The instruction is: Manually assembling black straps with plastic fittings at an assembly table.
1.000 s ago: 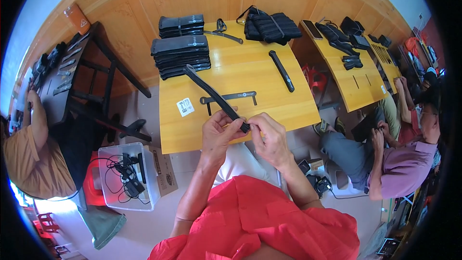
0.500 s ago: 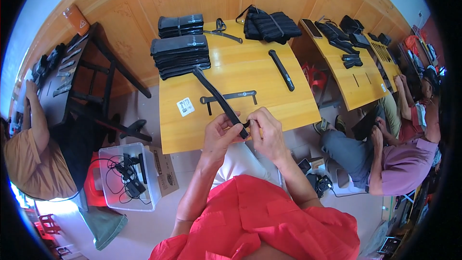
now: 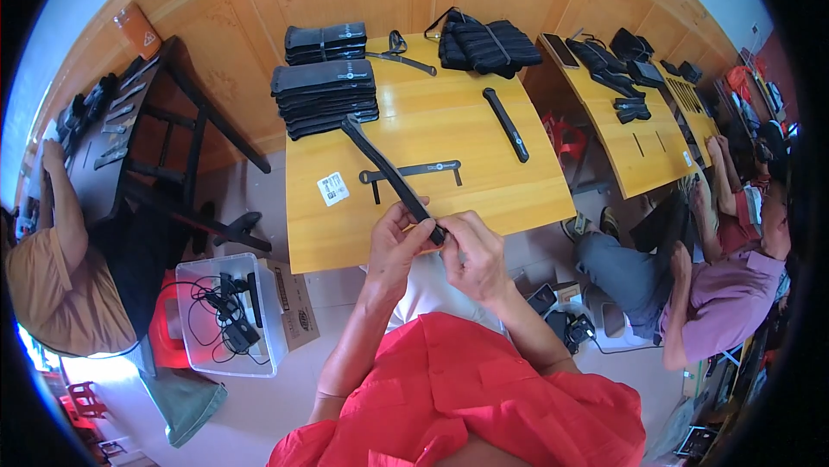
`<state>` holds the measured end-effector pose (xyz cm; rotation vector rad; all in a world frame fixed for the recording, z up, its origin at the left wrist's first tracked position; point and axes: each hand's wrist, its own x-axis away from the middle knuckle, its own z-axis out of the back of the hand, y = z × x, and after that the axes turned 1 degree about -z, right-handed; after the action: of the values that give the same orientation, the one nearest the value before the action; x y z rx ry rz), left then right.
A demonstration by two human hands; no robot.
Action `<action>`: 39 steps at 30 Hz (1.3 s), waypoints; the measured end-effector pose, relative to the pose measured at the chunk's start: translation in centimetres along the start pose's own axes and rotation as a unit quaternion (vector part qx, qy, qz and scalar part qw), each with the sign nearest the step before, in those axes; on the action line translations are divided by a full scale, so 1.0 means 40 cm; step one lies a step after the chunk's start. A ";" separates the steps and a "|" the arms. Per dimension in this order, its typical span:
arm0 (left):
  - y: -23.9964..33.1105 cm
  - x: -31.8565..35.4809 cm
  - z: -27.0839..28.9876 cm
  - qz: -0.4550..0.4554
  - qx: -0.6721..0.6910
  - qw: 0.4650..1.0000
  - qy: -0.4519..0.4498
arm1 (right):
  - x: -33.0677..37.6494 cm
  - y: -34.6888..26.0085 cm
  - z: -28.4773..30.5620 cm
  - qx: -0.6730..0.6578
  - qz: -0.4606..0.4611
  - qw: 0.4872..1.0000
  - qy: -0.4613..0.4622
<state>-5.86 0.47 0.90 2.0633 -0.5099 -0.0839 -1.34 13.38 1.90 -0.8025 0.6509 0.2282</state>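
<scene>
A long black fabric strap (image 3: pixel 382 162) slants over the near part of the yellow table (image 3: pixel 432 126). Its near end lies between my hands at the table's front edge. My left hand (image 3: pixel 395 247) is closed around that end, thumb on top. Pressed together against the tip are the fingers of my right hand (image 3: pixel 475 253); they cover whatever small part they pinch. Beneath the held strap lies a flat black strap with a round end (image 3: pixel 432 170). Farther right on the table rests another flat black strap (image 3: pixel 505 126).
Black folded pouches stand in a stack (image 3: pixel 325 104) at the table's left, with a tied bundle (image 3: pixel 326 42) behind. A black fabric bundle (image 3: pixel 489 44) sits at the back. A white label (image 3: pixel 332 190) lies at left. A plastic bin (image 3: pixel 229 363) holds cables; co-workers sit on both sides.
My right hand has turned and come slightly nearer to me. The dark loop seen between its fingers is now hidden. The strap's far end has shifted slightly left.
</scene>
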 end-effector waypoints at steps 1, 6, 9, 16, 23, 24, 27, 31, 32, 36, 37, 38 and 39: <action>0.000 0.000 0.001 0.000 0.000 1.000 0.000 | 0.001 0.000 -0.001 -0.003 -0.005 1.000 -0.002; -0.002 0.004 0.004 0.002 -0.044 0.999 -0.009 | 0.001 0.003 -0.001 -0.031 -0.029 0.999 0.002; -0.003 0.008 0.001 -0.018 -0.065 0.998 -0.016 | 0.002 0.005 0.003 -0.044 -0.048 0.998 -0.020; 0.002 0.015 0.008 0.029 -0.174 0.983 -0.043 | 0.003 0.000 0.005 -0.065 -0.034 0.996 -0.053; 0.010 0.019 0.009 0.054 -0.151 0.983 -0.090 | -0.009 0.037 0.024 -0.092 -0.034 0.992 -0.079; 0.011 0.020 0.011 0.059 -0.144 0.983 -0.103 | -0.015 0.045 0.033 -0.086 -0.057 0.989 -0.105; 0.021 0.026 0.040 0.097 -0.195 0.962 -0.167 | -0.036 0.083 0.065 -0.092 -0.111 0.978 -0.151; 0.030 0.052 0.063 0.130 -0.193 0.954 -0.191 | -0.056 0.167 0.107 -0.108 -0.140 0.961 -0.212; 0.041 0.062 0.071 0.152 -0.204 0.946 -0.202 | -0.063 0.183 0.120 -0.124 -0.160 0.951 -0.233; 0.089 0.105 0.133 0.225 -0.192 0.926 -0.237 | -0.083 0.283 0.204 -0.116 -0.222 0.929 -0.272; 0.098 0.119 0.152 0.224 -0.192 0.926 -0.237 | -0.085 0.302 0.223 -0.116 -0.222 0.929 -0.272; 0.107 0.134 0.172 0.250 -0.191 0.918 -0.244 | -0.086 0.319 0.240 -0.120 -0.242 0.921 -0.280; 0.117 0.154 0.191 0.274 -0.189 0.910 -0.248 | -0.089 0.335 0.255 -0.125 -0.260 0.913 -0.289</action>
<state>-3.77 -10.17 1.68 1.4473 -1.2645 -0.3486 -5.20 30.16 1.39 -1.0644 -0.1667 0.0519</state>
